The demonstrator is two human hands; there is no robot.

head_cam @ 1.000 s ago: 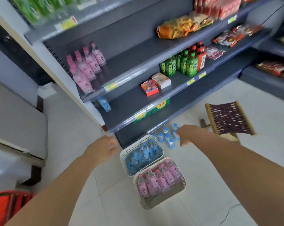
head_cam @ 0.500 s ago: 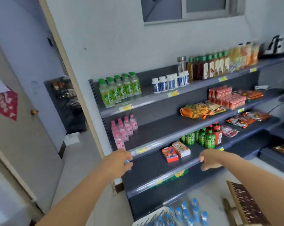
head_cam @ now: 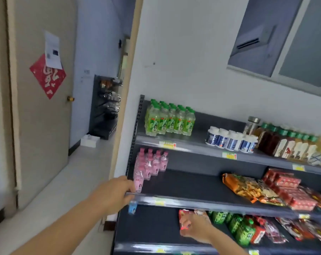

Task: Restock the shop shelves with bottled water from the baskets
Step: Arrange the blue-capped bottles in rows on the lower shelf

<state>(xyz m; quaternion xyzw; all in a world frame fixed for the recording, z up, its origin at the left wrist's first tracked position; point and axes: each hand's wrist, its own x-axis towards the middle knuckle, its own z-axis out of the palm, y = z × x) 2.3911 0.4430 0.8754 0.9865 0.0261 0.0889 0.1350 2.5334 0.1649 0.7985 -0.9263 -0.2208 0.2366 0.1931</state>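
1. Left hand [head_cam: 115, 192] sits at the shelf [head_cam: 192, 184] edge beside the pink bottles [head_cam: 149, 166]; blur hides whether it grips anything
2. Blue bottle [head_cam: 132, 207] just below it, likely marking the water's row
3. Right hand [head_cam: 196, 229], fingers loosely bent and seemingly empty, near a red box [head_cam: 183, 218]

A single head-worn camera is looking forward, tilted, from close by at the left end of grey shop shelves [head_cam: 192, 184] beside a doorway [head_cam: 100, 57].
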